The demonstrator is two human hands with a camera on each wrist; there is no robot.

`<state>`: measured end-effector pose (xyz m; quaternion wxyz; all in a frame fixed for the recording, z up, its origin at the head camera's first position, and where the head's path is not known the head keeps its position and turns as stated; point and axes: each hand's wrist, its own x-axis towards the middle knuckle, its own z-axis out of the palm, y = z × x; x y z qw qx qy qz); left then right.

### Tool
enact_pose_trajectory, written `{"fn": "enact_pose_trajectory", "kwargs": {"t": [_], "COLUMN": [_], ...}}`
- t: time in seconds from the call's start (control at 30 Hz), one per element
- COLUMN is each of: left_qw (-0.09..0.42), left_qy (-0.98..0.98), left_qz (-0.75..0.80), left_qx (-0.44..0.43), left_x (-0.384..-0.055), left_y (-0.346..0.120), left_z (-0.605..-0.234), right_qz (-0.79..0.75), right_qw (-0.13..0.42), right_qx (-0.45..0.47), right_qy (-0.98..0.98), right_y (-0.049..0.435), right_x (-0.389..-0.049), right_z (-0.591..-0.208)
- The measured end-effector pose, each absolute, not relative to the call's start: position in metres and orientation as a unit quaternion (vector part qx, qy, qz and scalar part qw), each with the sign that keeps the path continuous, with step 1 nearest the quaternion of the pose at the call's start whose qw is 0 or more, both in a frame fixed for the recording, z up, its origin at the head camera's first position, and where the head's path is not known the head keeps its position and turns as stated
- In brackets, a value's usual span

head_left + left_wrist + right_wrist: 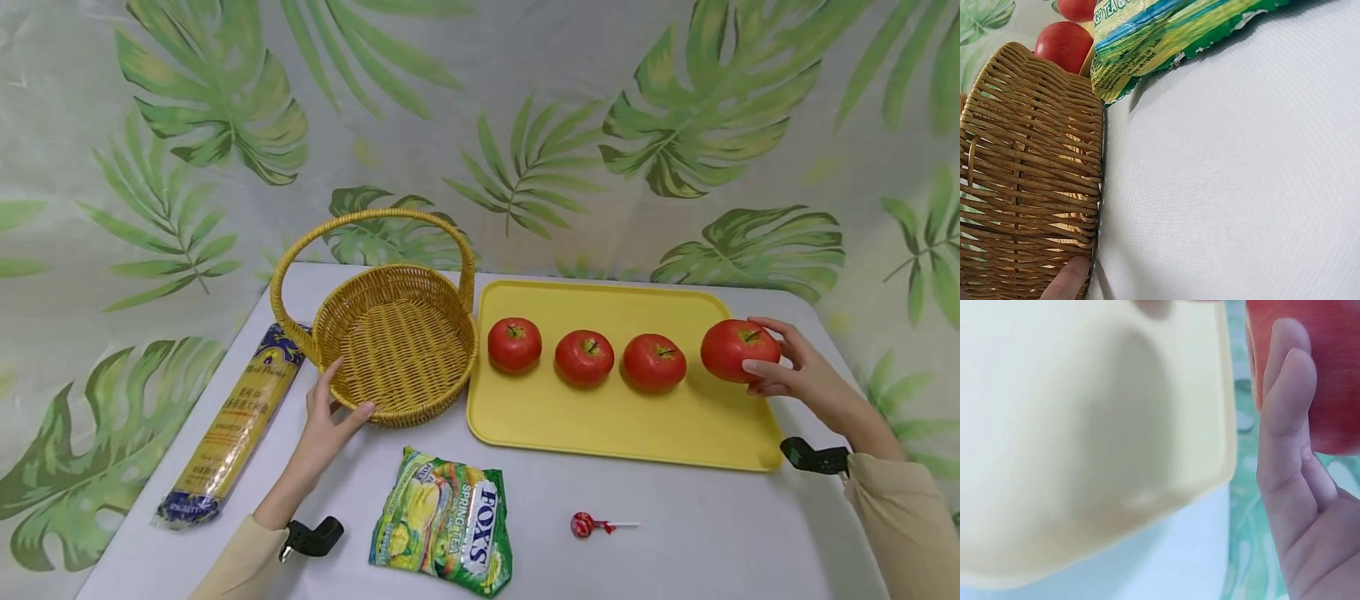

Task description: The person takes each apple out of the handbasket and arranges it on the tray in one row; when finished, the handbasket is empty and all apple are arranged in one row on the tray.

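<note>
At the right, my right hand (802, 371) grips a red tomato (731, 352) between thumb and fingers. In the right wrist view this tomato (1341, 381) is raised off the yellow tray (585, 425). Three more tomatoes lie on the tray in a row: left (514, 344), middle (584, 357) and right (654, 362). My left hand (326, 425) rests with spread fingers against the near left side of a wicker basket (405, 350). In the left wrist view, one fingertip (1072, 275) touches the lower woven wall. The basket's inside is bare, and its tall handle stands up.
A spaghetti pack (232, 425) lies left of the basket, partly under its handle in view. In front are a green Fox's candy bag (446, 525) and a red-wrapped lollipop (583, 524). A leaf-patterned cloth (525, 75) hangs behind the white table (675, 533).
</note>
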<state>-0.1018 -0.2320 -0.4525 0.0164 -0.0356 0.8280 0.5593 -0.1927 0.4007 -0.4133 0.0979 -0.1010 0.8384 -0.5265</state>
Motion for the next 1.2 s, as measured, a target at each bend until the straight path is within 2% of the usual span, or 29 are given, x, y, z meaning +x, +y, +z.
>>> {"fn": "enact_pose_trajectory", "kwargs": {"t": [0.2,0.4,0.63,0.9,1.1,1.2], "left_qw": [0.016,0.026,0.011,0.014,0.029,0.036], "left_qy": [0.826,0.821,0.823,0.823,0.836,0.855], "left_qz": [0.563,0.57,0.568,0.567,0.547,0.517], "left_qx": [-0.033,-0.037,-0.029,-0.027,-0.032,-0.023], "left_x": [-0.102,-0.095,-0.101,-0.104,-0.101,-0.098], "left_y": [-0.233,-0.226,-0.232,-0.232,-0.236,-0.24], "left_z": [-0.453,-0.433,-0.453,-0.453,-0.44,-0.423], "right_qz": [-0.518,-0.526,-0.532,-0.545,-0.529,-0.497], "right_qw": [0.117,0.14,0.156,0.166,0.179,0.167], "right_qx": [-0.078,-0.069,-0.069,-0.067,-0.076,-0.087], "right_qy": [0.844,0.836,0.829,0.819,0.826,0.847], "right_y": [0.409,0.411,0.406,0.405,0.402,0.4], "right_x": [-0.19,-0.19,-0.19,-0.182,-0.18,-0.179], "right_z": [-0.429,-0.439,-0.44,-0.439,-0.435,-0.43]}}
